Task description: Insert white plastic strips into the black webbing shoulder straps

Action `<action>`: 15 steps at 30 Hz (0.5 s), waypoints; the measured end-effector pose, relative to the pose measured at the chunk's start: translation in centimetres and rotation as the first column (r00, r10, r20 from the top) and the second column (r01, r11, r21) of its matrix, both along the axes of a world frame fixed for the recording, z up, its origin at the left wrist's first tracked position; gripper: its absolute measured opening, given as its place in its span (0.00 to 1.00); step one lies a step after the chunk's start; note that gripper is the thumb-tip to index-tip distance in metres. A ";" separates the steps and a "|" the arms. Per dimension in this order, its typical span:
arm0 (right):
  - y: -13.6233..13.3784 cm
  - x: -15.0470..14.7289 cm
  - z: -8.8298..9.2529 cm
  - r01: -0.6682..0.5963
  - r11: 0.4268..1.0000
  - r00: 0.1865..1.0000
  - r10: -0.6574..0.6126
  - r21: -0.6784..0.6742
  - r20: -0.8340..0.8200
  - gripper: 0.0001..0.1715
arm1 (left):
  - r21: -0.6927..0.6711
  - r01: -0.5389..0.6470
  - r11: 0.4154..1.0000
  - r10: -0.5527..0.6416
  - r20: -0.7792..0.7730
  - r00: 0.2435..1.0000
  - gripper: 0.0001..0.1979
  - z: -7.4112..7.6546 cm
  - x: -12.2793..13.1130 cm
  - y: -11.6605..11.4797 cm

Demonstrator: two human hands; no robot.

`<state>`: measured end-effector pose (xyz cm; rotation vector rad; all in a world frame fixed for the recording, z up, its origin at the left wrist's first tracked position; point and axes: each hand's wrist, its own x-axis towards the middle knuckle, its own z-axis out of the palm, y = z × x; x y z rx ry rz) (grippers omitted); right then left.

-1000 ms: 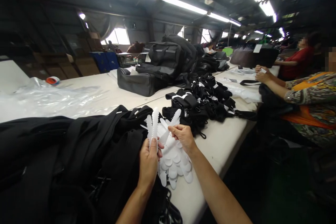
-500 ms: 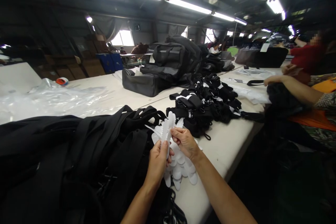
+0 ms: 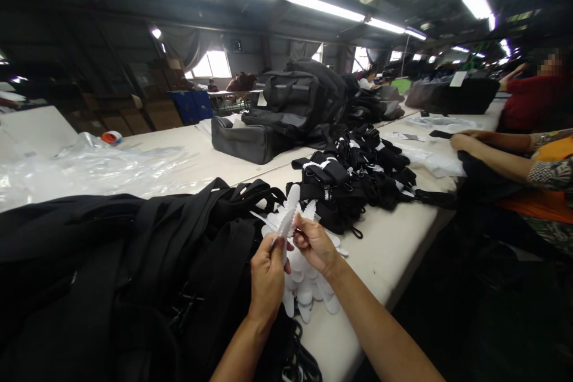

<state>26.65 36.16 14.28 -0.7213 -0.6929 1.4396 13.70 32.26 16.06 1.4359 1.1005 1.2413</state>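
Observation:
My left hand [image 3: 267, 277] pinches a long white plastic strip with scalloped edges [image 3: 289, 215], held upright over the table edge. My right hand [image 3: 316, 243] grips the same strip from the right, fingers curled on it. Under both hands lies a loose pile of the same white strips [image 3: 308, 289] on the white table [image 3: 380, 250]. To the left of my hands spreads a heap of black fabric and straps [image 3: 134, 262].
A pile of black strap bundles [image 3: 353, 176] sits just beyond my hands. Black bags [image 3: 286, 110] are stacked farther back. Clear plastic sheeting [image 3: 89, 170] covers the left table. Another person's arms [image 3: 492, 152] rest on the table at right. The table edge drops off to the right.
The fanned bunch of strips has been let down; my hands now hold a single strip between them. The view has shifted slightly right.

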 end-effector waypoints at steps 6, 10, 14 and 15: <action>-0.1 0.0 -0.2 0.123 0.991 0.991 -0.119 -0.057 0.062 0.23 | -0.058 0.190 0.980 -0.177 0.174 0.969 0.11 -0.4 0.5 0.4; 0.1 0.2 -0.5 0.327 0.945 0.936 -0.320 -0.024 0.147 0.24 | -0.156 0.129 0.979 -0.106 0.148 0.983 0.14 -1.0 0.5 0.8; 0.9 1.8 -0.9 0.550 0.835 0.823 -0.543 0.007 0.167 0.25 | -0.207 -0.090 0.974 0.124 0.159 0.980 0.15 -1.1 0.1 1.1; 1.1 2.2 -1.0 0.569 0.822 0.801 -0.561 0.030 0.208 0.25 | -0.203 -0.111 0.973 0.146 0.164 0.976 0.16 -1.0 0.0 1.1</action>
